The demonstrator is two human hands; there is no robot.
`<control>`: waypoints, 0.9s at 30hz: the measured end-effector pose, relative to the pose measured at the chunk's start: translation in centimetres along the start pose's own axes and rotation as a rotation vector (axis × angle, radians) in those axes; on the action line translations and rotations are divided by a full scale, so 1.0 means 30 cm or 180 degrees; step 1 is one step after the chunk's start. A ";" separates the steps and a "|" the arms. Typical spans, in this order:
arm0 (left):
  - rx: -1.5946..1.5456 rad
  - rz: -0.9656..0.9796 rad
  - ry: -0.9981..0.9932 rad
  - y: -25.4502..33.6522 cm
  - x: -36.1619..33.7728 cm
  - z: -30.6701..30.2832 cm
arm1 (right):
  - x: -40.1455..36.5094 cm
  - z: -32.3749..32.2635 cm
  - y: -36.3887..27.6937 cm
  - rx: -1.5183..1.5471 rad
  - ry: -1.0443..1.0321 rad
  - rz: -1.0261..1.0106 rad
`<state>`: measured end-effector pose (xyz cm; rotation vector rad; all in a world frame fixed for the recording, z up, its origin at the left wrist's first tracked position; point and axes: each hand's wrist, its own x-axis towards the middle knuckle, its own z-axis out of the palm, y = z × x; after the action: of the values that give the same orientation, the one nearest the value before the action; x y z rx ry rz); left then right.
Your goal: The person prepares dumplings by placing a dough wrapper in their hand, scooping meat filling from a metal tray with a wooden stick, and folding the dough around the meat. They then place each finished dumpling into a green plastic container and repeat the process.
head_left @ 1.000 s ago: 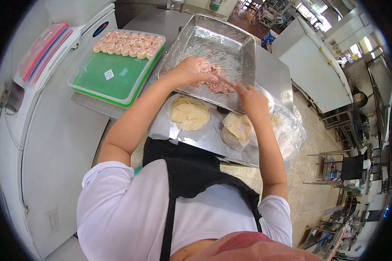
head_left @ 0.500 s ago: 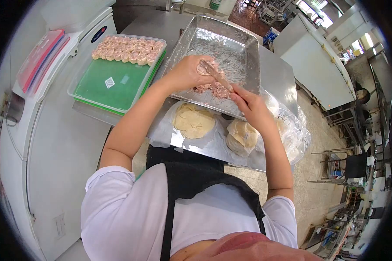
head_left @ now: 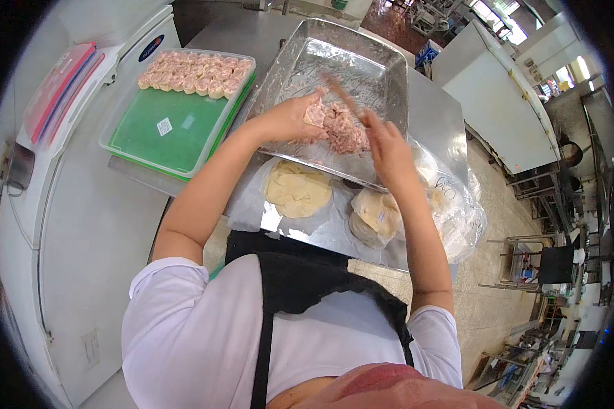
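Curled at the near left part of a deep metal pan (head_left: 397,109), my left hand (head_left: 290,119) is closed around a dumpling (head_left: 314,114) with pink minced meat showing on it. My right hand (head_left: 386,143) grips the handle of a flat brown spatula (head_left: 344,95), whose blade is raised and slightly blurred. Between the hands, a heap of minced meat (head_left: 344,129) lies in the pan. Closer to my body, a stack of round, pale yellow dumpling wrappers (head_left: 297,191) rests on plastic sheeting. Beside it sits another stack of wrappers (head_left: 375,215) in clear plastic.
A clear tray (head_left: 106,140) with a green base stands at the left, rows of filled dumplings (head_left: 194,73) along its far side. Plastic bags (head_left: 454,204) lie at the metal table's (head_left: 440,116) right edge. A white freezer (head_left: 82,238) borders the left.
The spatula has lifted off the dumpling in my left hand and now stands apart from it. My left hand has shifted slightly left and down, uncovering more of the minced meat.
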<state>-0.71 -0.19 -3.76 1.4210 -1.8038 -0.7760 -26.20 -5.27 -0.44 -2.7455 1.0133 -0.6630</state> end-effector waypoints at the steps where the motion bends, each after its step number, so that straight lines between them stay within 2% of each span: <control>1: -0.0522 -0.0225 -0.0202 0.011 -0.008 0.001 | -0.001 0.051 0.028 -0.0457 -0.0261 -0.0014; 2: -0.1035 -0.0442 -0.0400 0.027 -0.015 -0.004 | -0.011 0.090 0.104 -0.1344 -0.0595 0.0058; 5: -0.1188 -0.0184 -0.0461 0.063 -0.050 -0.035 | -0.012 -0.012 0.108 -0.1255 -0.0941 0.0250; 7: -0.1393 -0.0324 -0.0406 0.089 -0.065 -0.051 | -0.019 -0.084 0.074 -0.1224 -0.0973 0.0335; 9: -0.1573 -0.0439 -0.0350 0.086 -0.063 -0.059 | -0.022 -0.144 0.025 -0.0925 -0.0363 0.0606; 10: -0.1397 -0.0464 -0.0299 0.075 -0.058 -0.054 | -0.026 -0.161 -0.003 -0.0930 -0.0361 0.0619; 12: -0.1230 -0.0471 -0.0260 0.059 -0.044 -0.040 | -0.028 -0.170 -0.059 -0.0607 0.0039 0.0444; 14: -0.0902 0.0000 -0.0029 0.053 -0.036 -0.025 | -0.036 -0.105 -0.052 -0.0609 -0.0028 0.0201; 15: -0.0909 -0.0002 -0.0034 0.060 -0.042 -0.026 | -0.047 -0.052 -0.030 -0.0595 -0.0095 -0.0045; 16: -0.0986 -0.0049 -0.0024 0.074 -0.052 -0.032 | -0.057 -0.001 0.055 -0.1111 -0.0630 0.0108; 17: -0.1055 -0.0097 -0.0004 0.080 -0.061 -0.040 | -0.066 -0.027 0.074 -0.1109 -0.0627 0.0097; 18: -0.1044 -0.0096 0.0018 0.076 -0.068 -0.046 | -0.073 -0.062 0.078 -0.1057 -0.0648 0.0265; 20: -0.0748 0.0514 0.0547 0.066 -0.086 -0.044 | -0.068 -0.143 0.043 -0.0843 -0.0543 0.0612; 21: -0.0749 0.0509 0.0543 0.068 -0.090 -0.045 | -0.069 -0.187 0.010 -0.0839 -0.0547 0.0615; 23: -0.0381 0.0872 0.0574 0.087 -0.084 -0.062 | -0.073 -0.258 -0.058 0.0404 -0.0002 0.0604; 24: -0.0379 0.0887 0.0558 0.107 -0.085 -0.064 | -0.081 -0.271 -0.092 0.0877 0.0047 0.0488; 25: -0.0531 0.0540 0.0442 0.134 -0.088 -0.062 | -0.090 -0.249 -0.103 0.0870 0.0064 0.0497; 26: -0.0680 0.0188 0.0329 0.155 -0.092 -0.061 | -0.102 -0.208 -0.103 0.0831 -0.0050 0.0143; 27: -0.0677 0.0194 0.0321 0.161 -0.092 -0.062 | -0.114 -0.165 -0.102 0.0795 -0.0169 -0.0210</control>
<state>-1.44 3.50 0.75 1.2395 -1.6282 -0.8236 -28.95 -0.62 3.60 -2.5726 0.7739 -0.6723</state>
